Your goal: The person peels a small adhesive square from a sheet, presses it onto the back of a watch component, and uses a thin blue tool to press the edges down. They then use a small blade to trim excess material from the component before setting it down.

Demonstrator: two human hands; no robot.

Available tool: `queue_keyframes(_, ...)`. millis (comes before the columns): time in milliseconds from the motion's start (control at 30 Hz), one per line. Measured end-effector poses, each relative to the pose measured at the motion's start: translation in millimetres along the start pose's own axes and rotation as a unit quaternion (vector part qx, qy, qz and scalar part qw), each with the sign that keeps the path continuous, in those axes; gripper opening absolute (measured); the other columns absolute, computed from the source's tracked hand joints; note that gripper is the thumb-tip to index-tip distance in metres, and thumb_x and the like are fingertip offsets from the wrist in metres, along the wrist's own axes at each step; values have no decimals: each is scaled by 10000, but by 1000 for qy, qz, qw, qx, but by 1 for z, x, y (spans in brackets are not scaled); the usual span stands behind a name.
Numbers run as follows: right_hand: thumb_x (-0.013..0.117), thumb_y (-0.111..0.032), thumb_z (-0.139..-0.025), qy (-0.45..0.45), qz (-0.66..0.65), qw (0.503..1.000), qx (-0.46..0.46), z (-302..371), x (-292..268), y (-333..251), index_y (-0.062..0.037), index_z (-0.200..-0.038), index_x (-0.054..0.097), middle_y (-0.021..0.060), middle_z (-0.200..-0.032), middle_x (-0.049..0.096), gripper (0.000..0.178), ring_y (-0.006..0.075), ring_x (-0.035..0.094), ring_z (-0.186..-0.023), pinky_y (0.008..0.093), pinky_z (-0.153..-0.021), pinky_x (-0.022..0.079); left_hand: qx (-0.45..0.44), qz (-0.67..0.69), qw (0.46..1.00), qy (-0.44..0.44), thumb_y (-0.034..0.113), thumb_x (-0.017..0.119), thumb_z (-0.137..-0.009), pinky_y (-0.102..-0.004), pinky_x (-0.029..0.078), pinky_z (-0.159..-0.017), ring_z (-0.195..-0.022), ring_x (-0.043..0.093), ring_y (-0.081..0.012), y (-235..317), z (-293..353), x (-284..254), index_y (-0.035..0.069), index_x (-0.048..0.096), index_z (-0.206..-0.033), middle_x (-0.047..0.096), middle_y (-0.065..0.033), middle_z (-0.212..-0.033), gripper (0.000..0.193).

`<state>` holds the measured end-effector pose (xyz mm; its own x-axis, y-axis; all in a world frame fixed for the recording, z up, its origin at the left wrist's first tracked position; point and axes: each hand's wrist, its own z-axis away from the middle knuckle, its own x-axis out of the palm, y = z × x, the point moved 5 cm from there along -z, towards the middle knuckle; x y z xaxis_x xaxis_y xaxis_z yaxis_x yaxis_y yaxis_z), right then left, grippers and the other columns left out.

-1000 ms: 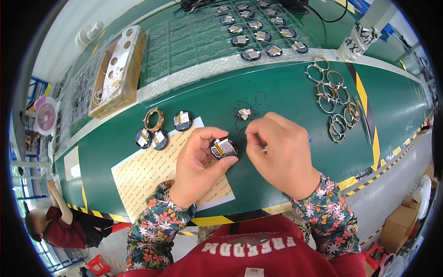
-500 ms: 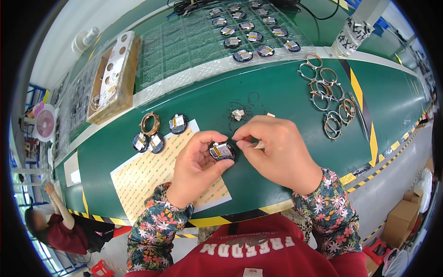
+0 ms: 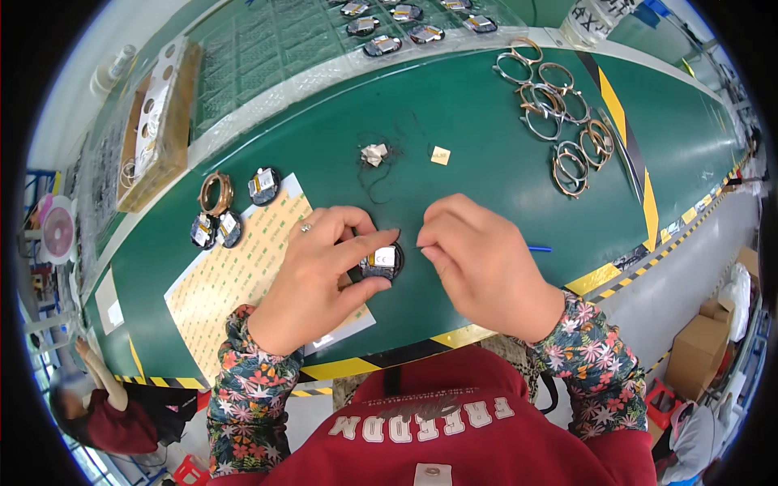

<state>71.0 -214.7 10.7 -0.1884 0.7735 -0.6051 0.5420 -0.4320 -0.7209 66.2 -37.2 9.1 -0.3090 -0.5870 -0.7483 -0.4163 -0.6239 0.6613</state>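
Observation:
My left hand (image 3: 312, 263) grips a round black watch module (image 3: 384, 257) by its rim, thumb on the near side and fingers on the far side. A silver-white part with a yellow strip shows on the module's top, and it appears to rest on the green bench. Just to the right, apart from the module, my right hand (image 3: 494, 267) is closed in a pinch; whatever lies between its fingertips is too small or hidden to name. Beyond the hands lie a crumpled whitish scrap (image 3: 374, 155) among dark thin strips and a small cream square (image 3: 440, 155).
A cream adhesive sheet (image 3: 219, 287) lies under my left forearm. Several modules (image 3: 263, 186) and a bronze ring (image 3: 215, 193) sit beyond it. Metal watch rings (image 3: 541, 101) lie far right, and a blue stick (image 3: 539, 249) by my right hand. Trayed modules (image 3: 426, 33) and a box (image 3: 158, 130) stand behind.
My left hand has turned more palm-down, bringing the module flatter and lower. My right hand's fingertips have drawn slightly away from it. The cream square and blue stick now show more fully.

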Motion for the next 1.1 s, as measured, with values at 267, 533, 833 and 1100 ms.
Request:
queue_keyframes(267, 690, 59, -743, 27, 61, 995, -69, 11, 12, -4, -13, -901, 612, 106, -893, 579, 190, 283, 590, -744, 385, -641, 493, 24, -4, 1000, 9, 113, 831, -685, -386, 443, -855, -950, 556, -244, 1, 1, 1, 92, 692, -1170, 596, -54, -1074, 505)
queue_keyframes(533, 690, 20, -739, 24, 103, 991, -78, 12, 12, -7, -17, -895, 631, 96, -881, 586, 172, 273, 581, -734, 383, -638, 478, 13, 7, 1000, 4, 48, 850, -610, -343, 480, -835, -944, 556, -238, 3, -1, 0, 36, 712, -1131, 598, -81, -1081, 539)
queue_keyframes(833, 678, 27, -694, 22, 115, 990, -73, 9, 14, -6, -19, -893, 631, 91, -891, 592, 209, 273, 583, -765, 386, -668, 470, 13, 33, 999, 12, 48, 835, -650, -369, 483, -827, -936, 549, -258, 1, -1, 1, 55, 704, -1127, 597, -65, -1087, 495)
queue_keyframes(1100, 670, 37, -696, -5, 95, 994, -60, 12, 15, -5, -23, -883, 631, 89, -893, 600, 201, 276, 582, -775, 384, -677, 459, 13, 24, 1000, 12, 35, 826, -657, -370, 481, -822, -937, 546, -255, 1, -1, 2, 40, 702, -1123, 600, -71, -1091, 482)
